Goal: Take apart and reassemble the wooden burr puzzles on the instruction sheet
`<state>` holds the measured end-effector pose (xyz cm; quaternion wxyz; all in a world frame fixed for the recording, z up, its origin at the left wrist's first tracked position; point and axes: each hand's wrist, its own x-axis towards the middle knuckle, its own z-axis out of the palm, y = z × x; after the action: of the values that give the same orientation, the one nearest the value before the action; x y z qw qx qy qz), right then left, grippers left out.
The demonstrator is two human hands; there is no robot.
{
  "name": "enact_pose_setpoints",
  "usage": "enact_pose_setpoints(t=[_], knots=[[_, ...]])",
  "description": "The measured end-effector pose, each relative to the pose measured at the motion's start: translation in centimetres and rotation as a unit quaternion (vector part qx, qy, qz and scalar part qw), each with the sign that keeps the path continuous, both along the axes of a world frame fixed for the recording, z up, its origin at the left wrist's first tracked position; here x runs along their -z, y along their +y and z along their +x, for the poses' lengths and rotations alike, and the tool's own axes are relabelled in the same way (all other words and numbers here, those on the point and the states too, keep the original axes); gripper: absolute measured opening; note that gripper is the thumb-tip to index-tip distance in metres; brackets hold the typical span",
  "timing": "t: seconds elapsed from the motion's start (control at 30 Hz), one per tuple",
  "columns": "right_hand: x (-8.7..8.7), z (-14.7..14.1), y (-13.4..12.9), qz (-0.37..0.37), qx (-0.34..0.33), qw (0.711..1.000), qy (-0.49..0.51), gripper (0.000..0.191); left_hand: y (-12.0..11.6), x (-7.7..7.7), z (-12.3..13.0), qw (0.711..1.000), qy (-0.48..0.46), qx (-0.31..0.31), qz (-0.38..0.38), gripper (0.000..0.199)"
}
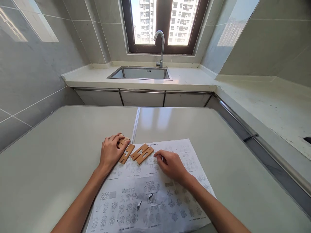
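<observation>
Several flat wooden pieces with cut-out notches lie near the top of a printed sheet [145, 181]. My left hand [112, 149] rests over a few of them at the sheet's upper left, its fingers curled round their edges. One notched piece [126, 154] shows beside its fingertips, slanting toward me. Just right of it, two more pieces, a left one [139, 151] and a right one [145, 155] marked 2, lie side by side. My right hand [170, 163] is on the paper to their right, thumb and fingers pinched together; whatever may be between them is too small to tell.
The pale table [60, 155] has a seam down its middle. Beyond it stands a white counter [189, 76] with a sink [139, 73] and a faucet [162, 48] below a window. Another counter [274, 103] runs along the right, and a tiled wall [36, 64] along the left.
</observation>
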<state>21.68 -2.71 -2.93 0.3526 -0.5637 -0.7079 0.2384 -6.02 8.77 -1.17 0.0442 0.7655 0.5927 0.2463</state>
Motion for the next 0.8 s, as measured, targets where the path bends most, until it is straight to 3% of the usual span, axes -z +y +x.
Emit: enact_pose_setpoints(t=[0.4, 0.53, 0.6, 0.67, 0.8], knots=[[0.1, 0.0, 0.0, 0.004, 0.004, 1.0, -0.01, 0.021, -0.4, -0.5, -0.4, 1.0, -0.024, 0.003, 0.015, 0.038], [0.1, 0.0, 0.1, -0.007, 0.001, 0.999, 0.033, 0.021, -1.7, -1.5, 0.9, 0.993, -0.07, 0.074, 0.065, 0.035], [-0.2, 0.0, 0.2, -0.053, -0.006, 0.991, 0.122, 0.02, -2.9, -2.0, 1.9, 0.983, -0.101, 0.131, 0.079, 0.035], [-0.6, 0.1, 0.3, -0.12, -0.028, 0.957, 0.263, 0.023, -4.2, -2.3, 2.9, 0.969, -0.112, 0.21, 0.072, 0.036], [-1.8, 0.0, 0.3, -0.23, -0.122, 0.832, 0.49, 0.048, -6.3, -2.0, 4.4, 0.924, -0.117, 0.358, 0.064, 0.043]])
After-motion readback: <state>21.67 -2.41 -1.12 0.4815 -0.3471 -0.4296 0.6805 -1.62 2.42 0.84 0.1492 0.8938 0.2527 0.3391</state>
